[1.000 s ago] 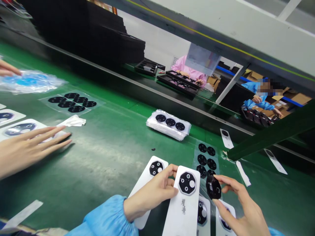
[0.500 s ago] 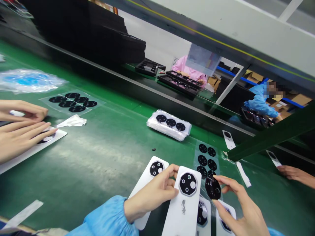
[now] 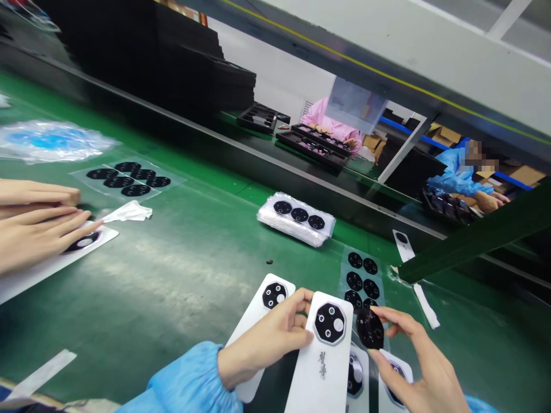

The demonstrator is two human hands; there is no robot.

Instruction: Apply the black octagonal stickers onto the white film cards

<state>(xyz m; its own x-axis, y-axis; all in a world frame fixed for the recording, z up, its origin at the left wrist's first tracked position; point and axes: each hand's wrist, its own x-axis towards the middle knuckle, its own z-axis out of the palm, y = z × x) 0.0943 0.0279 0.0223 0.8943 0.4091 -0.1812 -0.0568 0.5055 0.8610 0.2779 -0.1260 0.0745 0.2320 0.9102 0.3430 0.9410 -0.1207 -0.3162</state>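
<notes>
Left hand: partly closed, thumb on the front and fingers behind, gripping the left edge of a white phone back panel. Panel's in front of the wearer, camera end up; its bottom runs out of frame. Can't tell if it touches the tabletop. Octagonal black camera area sits at the upper end, dark lettering below.

Right hand: just right of that panel, thumb and forefinger spread only as wide as the black octagonal cover pinched between them by its edges. Cover is tilted, just beside the panel, clear of the camera area.

Everything else relative to the held panel:
- Second back panel: left, slanted, partly hidden by the left hand and wrist.
- Third back panel: lower right, partly covered.
- Fourth back panel: further right, partly behind the right thumb.
- Film sheet of black octagons: beyond, slightly right.
- Plastic-wrapped stack: beyond, slightly left, three black octagons on top.
- Small dark bit: beyond, to the left.
- Green post: beyond, well right.
- Co-worker's hands: far left, one over the other, fingers flat over another white panel. Can't tell what the far one touches.
</notes>
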